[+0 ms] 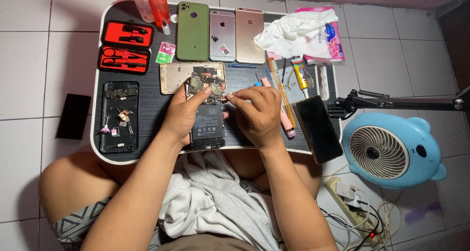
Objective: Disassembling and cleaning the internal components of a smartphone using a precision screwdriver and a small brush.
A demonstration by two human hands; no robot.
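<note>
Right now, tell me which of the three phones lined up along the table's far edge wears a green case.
The leftmost phone. Its back is covered in green, while the two phones to its right show bare metallic backs.

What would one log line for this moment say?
left hand: steadies opened phone | right hand: fingertips at its circuit board | black tray table

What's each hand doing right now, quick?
Left hand: curled around the opened phone, thumb pressing on its circuit board.
Right hand: fingers pinched shut at the phone's upper edge; what they hold cannot be told.
</note>
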